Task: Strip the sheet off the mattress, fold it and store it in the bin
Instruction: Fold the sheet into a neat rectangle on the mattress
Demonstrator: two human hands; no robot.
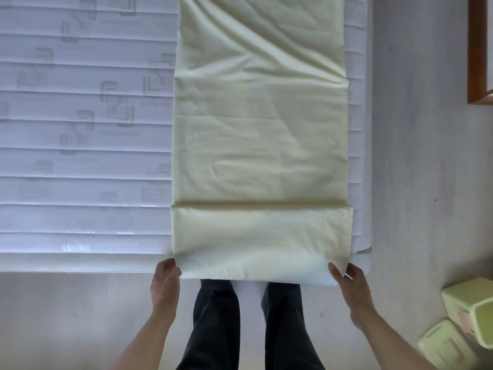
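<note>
The pale green sheet (260,124) is already off the mattress (85,129) as a cover and lies on top of it as a long, narrow folded strip along the mattress's right side. Its long axis runs straight away from the person, from the near edge of the bed to the far edge of the view. The near end has been turned over into a thick band, with a crosswise fold line just beyond it, and this band overhangs the near edge of the mattress slightly.

Both hands are at that near end, one at each corner, about equally close. The left hand (166,276) pinches the near left corner, fingers curled onto the cloth. The right hand (346,277) pinches the near right corner, thumb on top and fingers underneath. Neither is spread flat.

The strip stretches directly ahead of the hands, so the next fold will likely carry this near band forward along the strip's length, both corners moving together to keep the edges square.

The light green bin (472,308) lies on the floor (413,156) near right, well apart from the sheet, with what looks like its lid (445,345) beside it.
</note>
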